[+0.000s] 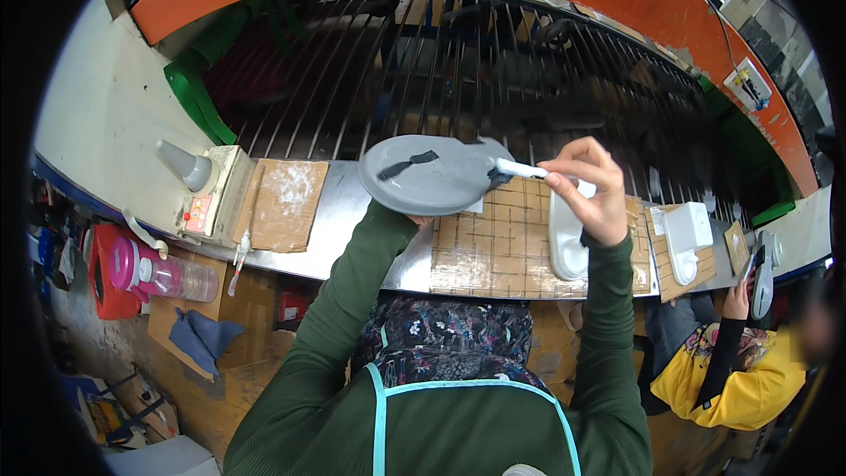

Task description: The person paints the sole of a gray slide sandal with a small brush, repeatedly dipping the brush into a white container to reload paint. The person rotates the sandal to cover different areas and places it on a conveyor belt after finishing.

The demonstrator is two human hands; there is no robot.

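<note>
A grey shoe sole (441, 181) with a black patch is held up over the bench's front edge. My left hand (425, 222) grips it from below; the sole hides most of its fingers. My right hand (592, 189) pinches a white-handled brush (520, 168) between thumb and fingers. The brush's dark tip is at the right end of the sole, seemingly touching it. Behind my right wrist, a white sole (568, 242) lies on a cardboard sheet (480, 256) marked with a grid.
Metal bars (352, 79) run beyond the bench. At left stand a box with a grey cone (183, 166), a stained cardboard piece (286, 198), a small brush (240, 260) and a pink-lidded bottle (176, 278). Rightward are another white sole (687, 242) and a co-worker in yellow (749, 379) holding a grey sole.
</note>
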